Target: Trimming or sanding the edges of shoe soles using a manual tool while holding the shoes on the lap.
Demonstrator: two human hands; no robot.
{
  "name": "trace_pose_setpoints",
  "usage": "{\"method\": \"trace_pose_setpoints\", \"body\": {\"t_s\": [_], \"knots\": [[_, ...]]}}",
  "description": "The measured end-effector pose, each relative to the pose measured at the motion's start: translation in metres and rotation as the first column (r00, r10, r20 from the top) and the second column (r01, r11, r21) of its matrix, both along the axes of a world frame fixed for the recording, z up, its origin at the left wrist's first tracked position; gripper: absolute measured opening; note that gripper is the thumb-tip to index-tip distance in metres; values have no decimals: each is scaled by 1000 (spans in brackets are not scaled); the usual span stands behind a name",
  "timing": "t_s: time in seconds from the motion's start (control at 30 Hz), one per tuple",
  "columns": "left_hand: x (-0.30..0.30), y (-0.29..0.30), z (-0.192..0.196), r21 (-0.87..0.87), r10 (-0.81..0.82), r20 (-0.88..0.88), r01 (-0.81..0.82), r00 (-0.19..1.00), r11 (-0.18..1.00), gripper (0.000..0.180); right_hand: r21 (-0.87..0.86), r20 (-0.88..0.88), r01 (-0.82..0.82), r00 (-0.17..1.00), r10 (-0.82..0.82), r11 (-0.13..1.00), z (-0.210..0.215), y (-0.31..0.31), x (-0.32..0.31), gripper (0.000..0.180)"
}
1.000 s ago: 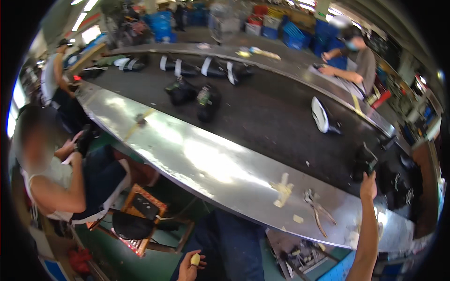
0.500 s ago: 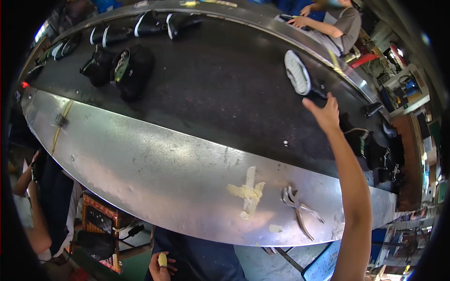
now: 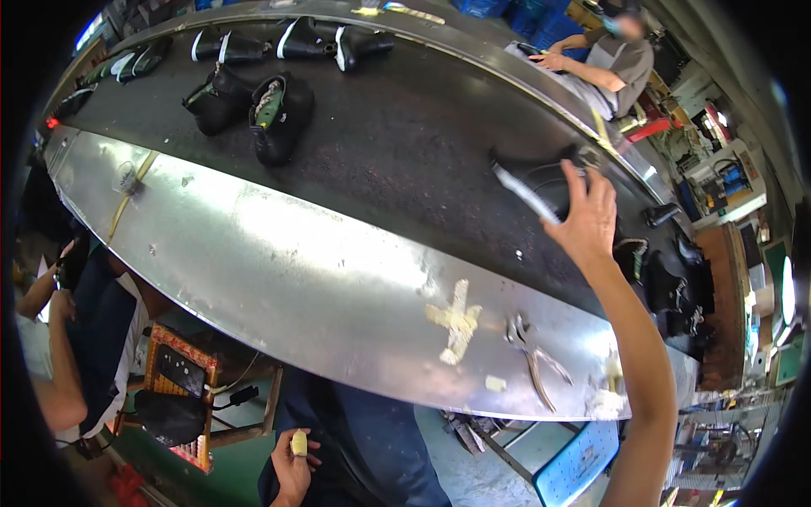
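On the dark belt at the right, my right hand (image 3: 590, 215) is curled round one end of a black shoe (image 3: 528, 160). The thumb lies by the shoe's white sole edge (image 3: 525, 194); motion blurs the shoe, and the hand hides part of it. Low in the picture, my left hand (image 3: 293, 463) rests by my dark-clothed lap, fingers loosely bent and apart, nothing seen in them. A pale yellow cover (image 3: 299, 443) wraps one of its digits. Metal pincers (image 3: 534, 359) lie on the steel ledge (image 3: 338, 279), left of my right forearm.
Two black boots (image 3: 281, 118) stand on the belt (image 3: 397, 160) at left, with white-soled shoes (image 3: 245, 46) beyond them. More black footwear (image 3: 663, 287) is at right. Tape (image 3: 456, 321) crosses the ledge. One person (image 3: 621, 68) sits across the belt; another person's arm (image 3: 63, 372) is at left.
The shoe has turned from showing its white sole to lying with the sole edge-on. My right hand's fingers have curled over it. The view has shifted a little.
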State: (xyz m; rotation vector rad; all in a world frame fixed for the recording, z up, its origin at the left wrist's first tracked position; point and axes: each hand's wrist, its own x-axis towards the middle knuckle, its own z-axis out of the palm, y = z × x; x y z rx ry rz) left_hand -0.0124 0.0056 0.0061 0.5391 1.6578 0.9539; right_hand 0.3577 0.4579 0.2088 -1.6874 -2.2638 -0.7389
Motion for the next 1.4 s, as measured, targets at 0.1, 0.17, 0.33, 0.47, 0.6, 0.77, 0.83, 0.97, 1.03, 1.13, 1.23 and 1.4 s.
{"method": "trace_pose_setpoints", "body": {"t_s": [0.1, 0.17, 0.33, 0.47, 0.6, 0.77, 0.83, 0.97, 1.03, 1.13, 1.23, 1.4], "knots": [[6, -4, -5, 89, 98, 13, -99, 995, 991, 23, -5, 180, -267, 948, 263, 964, 38, -80, -33, 91], [8, -2, 8, 107, 44, 77, -52, 996, 993, 30, -3, 95, -303, 948, 302, 953, 47, -135, -51, 94], [43, 32, 91, 417, -199, 554, -62, 808, 907, 66, 48, 204, -434, 886, 417, 899, 66, -279, -91, 82], [72, 65, 144, 196, 12, 870, -368, 492, 909, 51, -141, 87, -644, 749, 657, 752, 41, -388, -118, 68], [63, 38, 64, -78, 205, 908, -332, 365, 940, 52, -312, -517, -838, 545, 661, 447, 29, -450, -131, 49], [59, 11, 50, -123, 283, 673, -273, 684, 954, 50, -397, -817, -729, 557, 146, 558, -9, -435, -135, 33], [56, 12, 49, -81, 260, 668, -279, 697, 957, 49, -330, -807, -703, 557, 199, 630, -18, -420, -125, 27], [49, 17, 53, -75, 240, 678, -258, 695, 963, 51, -256, -577, -363, 801, 160, 896, -21, -325, -71, 25], [51, 22, 48, -84, 234, 699, -248, 675, 965, 48, -28, -339, -204, 923, 183, 979, -53, -264, -20, 36], [52, 23, 49, 13, 142, 600, -188, 787, 982, 34, -193, -233, 220, 936, -263, 956, -83, -239, 0, 42], [54, 21, 22, 46, 112, 503, -156, 857, 987, 34, -182, -198, 110, 969, -146, 977, -83, -235, 17, 45], [60, 18, -28, -149, 159, 311, -117, 937, 982, 45, -493, -860, -355, 335, -385, 794, -59, -288, -12, 40]]}}
